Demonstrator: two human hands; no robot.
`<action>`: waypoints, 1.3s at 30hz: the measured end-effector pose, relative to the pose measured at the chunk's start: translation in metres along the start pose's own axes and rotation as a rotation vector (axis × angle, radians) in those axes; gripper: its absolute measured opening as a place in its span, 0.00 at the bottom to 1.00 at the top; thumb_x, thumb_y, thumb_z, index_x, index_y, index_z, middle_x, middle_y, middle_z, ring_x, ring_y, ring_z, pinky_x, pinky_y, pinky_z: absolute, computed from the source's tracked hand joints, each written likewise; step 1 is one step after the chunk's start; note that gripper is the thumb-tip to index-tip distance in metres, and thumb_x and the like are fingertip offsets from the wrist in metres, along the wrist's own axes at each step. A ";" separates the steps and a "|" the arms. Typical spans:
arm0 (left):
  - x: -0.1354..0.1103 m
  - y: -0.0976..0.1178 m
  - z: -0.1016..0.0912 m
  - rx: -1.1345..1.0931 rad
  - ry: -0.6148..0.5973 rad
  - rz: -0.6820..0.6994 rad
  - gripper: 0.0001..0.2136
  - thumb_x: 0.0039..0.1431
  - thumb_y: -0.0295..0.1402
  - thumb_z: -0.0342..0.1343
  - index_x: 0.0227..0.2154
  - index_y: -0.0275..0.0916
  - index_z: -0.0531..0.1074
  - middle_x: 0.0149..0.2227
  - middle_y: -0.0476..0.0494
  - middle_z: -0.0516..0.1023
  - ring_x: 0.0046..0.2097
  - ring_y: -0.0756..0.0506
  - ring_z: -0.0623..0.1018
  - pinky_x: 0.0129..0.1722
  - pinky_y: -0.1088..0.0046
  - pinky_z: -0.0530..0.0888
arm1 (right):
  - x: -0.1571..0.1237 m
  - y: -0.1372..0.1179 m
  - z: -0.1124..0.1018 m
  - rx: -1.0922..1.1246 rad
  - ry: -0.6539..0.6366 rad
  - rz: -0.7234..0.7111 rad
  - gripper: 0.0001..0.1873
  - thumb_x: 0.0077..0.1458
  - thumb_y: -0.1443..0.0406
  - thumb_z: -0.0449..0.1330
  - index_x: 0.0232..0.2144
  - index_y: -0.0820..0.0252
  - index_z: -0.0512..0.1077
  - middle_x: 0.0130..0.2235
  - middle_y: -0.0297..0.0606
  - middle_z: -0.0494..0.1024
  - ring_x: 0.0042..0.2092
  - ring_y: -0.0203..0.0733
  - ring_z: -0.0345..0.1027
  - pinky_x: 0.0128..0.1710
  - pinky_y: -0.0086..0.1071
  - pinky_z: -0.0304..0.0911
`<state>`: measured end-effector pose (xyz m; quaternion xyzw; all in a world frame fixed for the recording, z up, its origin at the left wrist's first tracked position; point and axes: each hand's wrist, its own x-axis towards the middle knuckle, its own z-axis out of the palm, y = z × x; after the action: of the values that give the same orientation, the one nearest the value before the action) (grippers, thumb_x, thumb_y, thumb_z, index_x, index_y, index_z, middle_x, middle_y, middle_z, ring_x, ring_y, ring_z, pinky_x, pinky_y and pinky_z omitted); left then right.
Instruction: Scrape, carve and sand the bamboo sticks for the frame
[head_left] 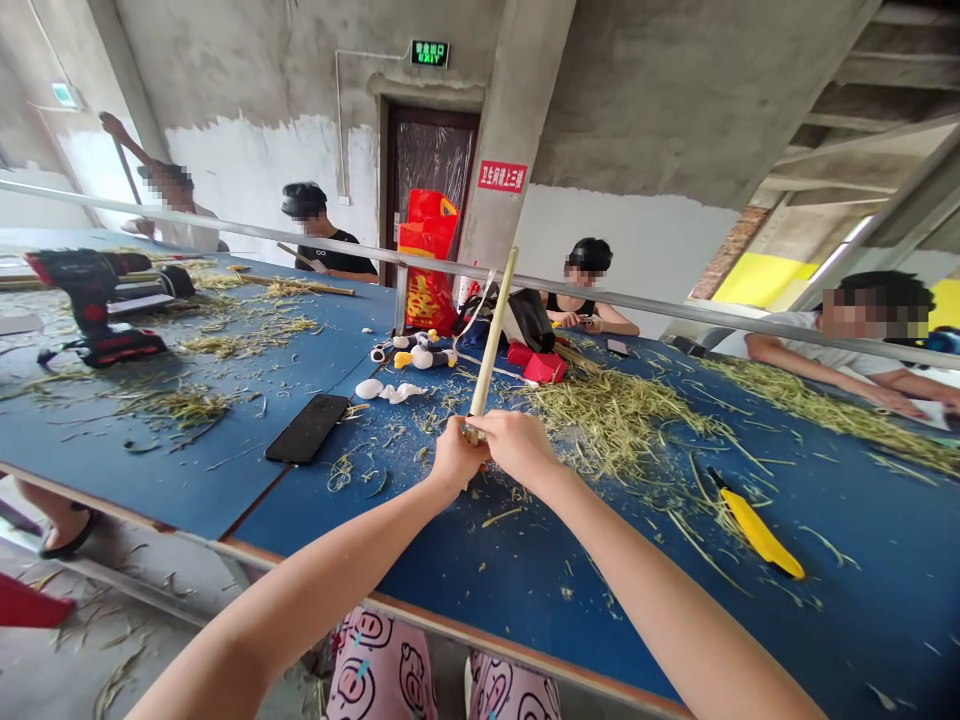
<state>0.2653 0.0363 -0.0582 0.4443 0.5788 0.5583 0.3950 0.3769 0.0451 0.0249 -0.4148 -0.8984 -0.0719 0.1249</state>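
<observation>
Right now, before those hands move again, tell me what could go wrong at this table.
The bamboo stick, gripped near its lower end by the left hand and right hand, might splinter into bare skin. The black phone nearby could get knocked or scratched. What looks like a yellow-handled knife, lying among the shavings, might get overlooked and nick a bare arm.
</observation>
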 end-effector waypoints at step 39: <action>0.012 -0.009 -0.002 0.035 0.101 0.077 0.23 0.44 0.26 0.65 0.45 0.38 0.67 0.29 0.50 0.75 0.30 0.49 0.76 0.27 0.78 0.71 | 0.021 -0.021 0.005 -0.151 0.013 0.056 0.21 0.61 0.69 0.49 0.52 0.51 0.74 0.44 0.41 0.81 0.38 0.46 0.77 0.32 0.33 0.63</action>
<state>0.2589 0.0475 -0.0662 0.4445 0.5901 0.5843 0.3357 0.3472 0.0477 0.0254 -0.4477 -0.8776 -0.1388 0.1010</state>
